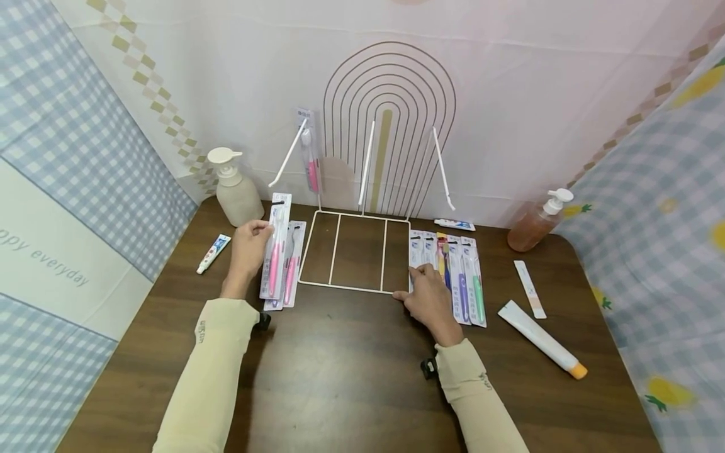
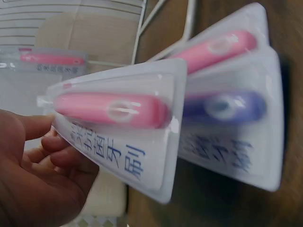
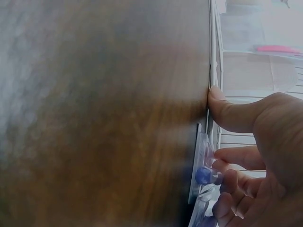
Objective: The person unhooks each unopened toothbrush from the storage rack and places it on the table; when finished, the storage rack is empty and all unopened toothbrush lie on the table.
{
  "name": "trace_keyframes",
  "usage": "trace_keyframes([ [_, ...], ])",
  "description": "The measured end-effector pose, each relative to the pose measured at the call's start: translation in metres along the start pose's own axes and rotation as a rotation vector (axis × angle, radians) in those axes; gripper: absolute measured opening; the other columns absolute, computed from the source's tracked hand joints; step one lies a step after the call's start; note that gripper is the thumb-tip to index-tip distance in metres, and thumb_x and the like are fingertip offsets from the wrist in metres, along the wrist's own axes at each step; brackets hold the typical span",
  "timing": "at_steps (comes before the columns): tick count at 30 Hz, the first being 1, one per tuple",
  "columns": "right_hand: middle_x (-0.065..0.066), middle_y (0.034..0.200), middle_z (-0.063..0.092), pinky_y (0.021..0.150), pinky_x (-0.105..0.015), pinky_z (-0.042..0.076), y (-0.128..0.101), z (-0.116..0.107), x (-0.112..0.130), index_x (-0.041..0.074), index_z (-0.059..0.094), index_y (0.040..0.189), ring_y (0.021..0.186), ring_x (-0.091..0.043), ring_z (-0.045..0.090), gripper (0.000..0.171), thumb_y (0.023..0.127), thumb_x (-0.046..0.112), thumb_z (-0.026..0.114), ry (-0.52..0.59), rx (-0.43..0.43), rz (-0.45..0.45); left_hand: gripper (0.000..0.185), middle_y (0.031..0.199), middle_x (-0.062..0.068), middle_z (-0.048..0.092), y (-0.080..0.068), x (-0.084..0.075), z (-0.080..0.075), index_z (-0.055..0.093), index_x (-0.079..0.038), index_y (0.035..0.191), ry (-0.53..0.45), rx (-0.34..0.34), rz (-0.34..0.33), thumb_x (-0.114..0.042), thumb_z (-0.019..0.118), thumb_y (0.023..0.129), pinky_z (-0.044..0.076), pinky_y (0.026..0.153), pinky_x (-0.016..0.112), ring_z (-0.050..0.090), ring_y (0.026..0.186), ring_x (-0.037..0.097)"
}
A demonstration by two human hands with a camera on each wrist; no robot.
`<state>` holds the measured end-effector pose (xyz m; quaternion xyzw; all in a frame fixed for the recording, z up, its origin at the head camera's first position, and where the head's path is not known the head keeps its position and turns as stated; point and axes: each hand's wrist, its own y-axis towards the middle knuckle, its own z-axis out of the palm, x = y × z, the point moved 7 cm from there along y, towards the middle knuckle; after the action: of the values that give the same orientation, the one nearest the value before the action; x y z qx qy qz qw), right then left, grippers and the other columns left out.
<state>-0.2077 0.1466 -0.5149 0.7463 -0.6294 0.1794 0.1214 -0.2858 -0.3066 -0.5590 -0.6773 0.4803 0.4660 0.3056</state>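
Observation:
My left hand point(image 1: 248, 250) pinches the left edge of a packaged pink toothbrush point(image 1: 275, 258), held tilted with its head end toward the rack. Under and beside it lie packaged toothbrushes, one pink point(image 2: 218, 49) and one purple point(image 2: 225, 108). A white wire rack point(image 1: 345, 287) with three prongs stands at the back, one packaged pink toothbrush point(image 1: 312, 170) hanging on its left prong. At the rack's front right corner, my right hand point(image 1: 428, 301) rests its thumb on the base wire, fingertips beside a row of packaged toothbrushes point(image 1: 477, 286).
A cream pump bottle point(image 1: 240, 195) and a small toothpaste tube point(image 1: 213, 253) stand and lie at left. Behind the right row lies another small tube point(image 1: 455, 224). Farther right are an amber pump bottle point(image 1: 532, 226), a slim sachet point(image 1: 529, 289) and a large white tube point(image 1: 540, 338).

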Motion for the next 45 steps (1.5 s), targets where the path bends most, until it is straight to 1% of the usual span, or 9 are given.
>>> trace_keyframes([
  [4, -0.026, 0.149, 0.064, 0.097, -0.058, 0.06, 0.0, -0.001, 0.0, -0.005, 0.061, 0.161, 0.122, -0.042, 0.065, 0.082, 0.098, 0.038, 0.092, 0.003, -0.002, -0.004, 0.034, 0.114, 0.013, 0.08, 0.009, 0.032, -0.003, 0.084, -0.006, 0.125, 0.07, 0.015, -0.054, -0.033, 0.071, 0.109, 0.055, 0.081, 0.029, 0.068, 0.095, 0.019],
  [8, -0.026, 0.148, 0.064, 0.097, -0.059, 0.06, 0.0, -0.001, 0.0, -0.005, 0.061, 0.16, 0.123, -0.042, 0.066, 0.082, 0.098, 0.038, 0.092, 0.002, -0.005, -0.006, 0.037, 0.113, 0.018, 0.08, 0.008, 0.045, -0.008, 0.083, -0.002, 0.125, 0.099, 0.032, -0.089, -0.032, 0.07, 0.109, 0.055, 0.079, 0.031, 0.068, 0.092, 0.023],
  [12, -0.026, 0.148, 0.065, 0.098, -0.059, 0.06, -0.001, -0.001, 0.0, -0.005, 0.062, 0.159, 0.123, -0.042, 0.066, 0.081, 0.098, 0.039, 0.092, -0.004, -0.011, -0.007, 0.038, 0.115, 0.021, 0.08, 0.0, 0.044, -0.012, 0.082, 0.002, 0.127, 0.148, 0.052, -0.108, -0.029, 0.068, 0.11, 0.055, 0.076, 0.032, 0.068, 0.091, 0.022],
  [17, -0.026, 0.148, 0.064, 0.098, -0.059, 0.06, 0.0, 0.0, 0.0, -0.005, 0.062, 0.16, 0.123, -0.042, 0.065, 0.081, 0.098, 0.038, 0.093, 0.005, -0.006, -0.005, 0.035, 0.119, 0.022, 0.082, -0.008, 0.044, -0.013, 0.084, -0.001, 0.125, 0.191, 0.072, -0.156, -0.028, 0.069, 0.11, 0.055, 0.076, 0.032, 0.068, 0.093, 0.024],
  [22, -0.025, 0.148, 0.064, 0.098, -0.058, 0.059, 0.0, 0.001, -0.001, -0.004, 0.062, 0.16, 0.122, -0.041, 0.065, 0.081, 0.098, 0.037, 0.093, 0.008, -0.003, 0.002, 0.036, 0.119, 0.022, 0.083, -0.011, 0.045, -0.012, 0.084, 0.0, 0.126, 0.232, 0.095, -0.166, -0.029, 0.069, 0.111, 0.056, 0.077, 0.034, 0.071, 0.095, 0.027],
  [26, -0.025, 0.148, 0.064, 0.099, -0.058, 0.059, 0.001, 0.001, -0.002, -0.004, 0.062, 0.16, 0.123, -0.041, 0.065, 0.081, 0.098, 0.036, 0.093, 0.008, -0.008, 0.002, 0.038, 0.122, 0.023, 0.083, -0.014, 0.044, -0.011, 0.084, -0.001, 0.128, 0.272, 0.113, -0.174, -0.031, 0.069, 0.111, 0.056, 0.082, 0.036, 0.072, 0.101, 0.031],
  [31, -0.025, 0.148, 0.064, 0.099, -0.059, 0.059, 0.001, 0.0, -0.002, -0.004, 0.062, 0.16, 0.123, -0.042, 0.065, 0.081, 0.097, 0.037, 0.093, 0.011, -0.006, 0.004, 0.039, 0.13, 0.024, 0.082, -0.019, 0.039, -0.01, 0.084, 0.0, 0.129, 0.276, 0.129, -0.199, -0.031, 0.068, 0.111, 0.06, 0.094, 0.048, 0.074, 0.111, 0.035],
  [38, -0.024, 0.146, 0.065, 0.096, -0.057, 0.06, 0.0, 0.0, -0.001, -0.004, 0.063, 0.16, 0.122, -0.041, 0.065, 0.081, 0.097, 0.037, 0.093, 0.01, -0.014, -0.002, 0.035, 0.118, 0.019, 0.084, -0.019, 0.042, -0.01, 0.085, -0.006, 0.126, 0.3, 0.104, -0.2, -0.034, 0.071, 0.11, 0.057, 0.078, 0.036, 0.075, 0.099, 0.029],
  [45, -0.024, 0.146, 0.065, 0.096, -0.056, 0.06, 0.0, 0.0, -0.001, -0.003, 0.063, 0.16, 0.122, -0.04, 0.065, 0.081, 0.097, 0.037, 0.094, 0.013, -0.013, 0.002, 0.032, 0.116, 0.016, 0.085, -0.019, 0.041, -0.01, 0.086, -0.009, 0.125, 0.293, 0.097, -0.194, -0.034, 0.074, 0.108, 0.057, 0.078, 0.035, 0.075, 0.099, 0.026],
])
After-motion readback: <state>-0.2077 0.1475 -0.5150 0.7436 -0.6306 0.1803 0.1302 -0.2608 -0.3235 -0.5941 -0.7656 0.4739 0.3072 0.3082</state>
